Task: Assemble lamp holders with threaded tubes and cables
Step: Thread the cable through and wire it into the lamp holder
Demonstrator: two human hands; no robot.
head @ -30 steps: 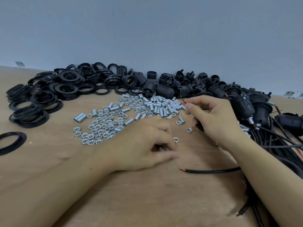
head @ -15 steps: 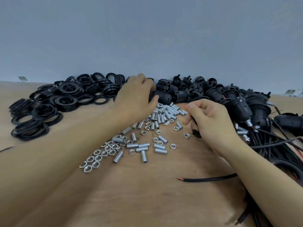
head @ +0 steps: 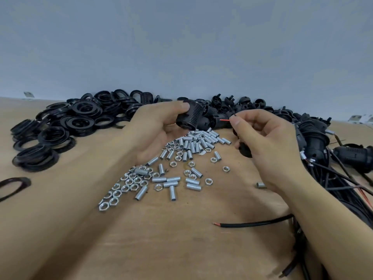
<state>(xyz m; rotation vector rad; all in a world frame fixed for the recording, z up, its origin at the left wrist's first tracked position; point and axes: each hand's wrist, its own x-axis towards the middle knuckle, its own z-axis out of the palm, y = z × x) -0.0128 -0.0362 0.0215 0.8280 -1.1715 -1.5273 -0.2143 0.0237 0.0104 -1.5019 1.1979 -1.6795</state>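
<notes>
My left hand (head: 155, 130) grips a black ribbed lamp holder (head: 188, 116), lifted above the table in front of the pile of black holders. My right hand (head: 264, 142) pinches the red and black wire ends of a cable (head: 225, 119) between thumb and forefinger, a few centimetres right of the holder. A black round part (head: 243, 150) sits in the same hand's palm, partly hidden. Silver threaded tubes (head: 193, 146) and hex nuts (head: 129, 181) lie scattered on the wooden table below both hands.
Black threaded rings (head: 66, 122) are heaped at the back left. More black holders (head: 248, 106) line the wall. Assembled holders with cables (head: 323, 142) are stacked at the right. A loose black cable (head: 254, 224) lies near the front. A single ring (head: 14, 185) lies at the left edge.
My left hand reached to the holder pile and has come back holding a black lamp holder. My right hand has risen a little with the wire ends. The view tilted up.
</notes>
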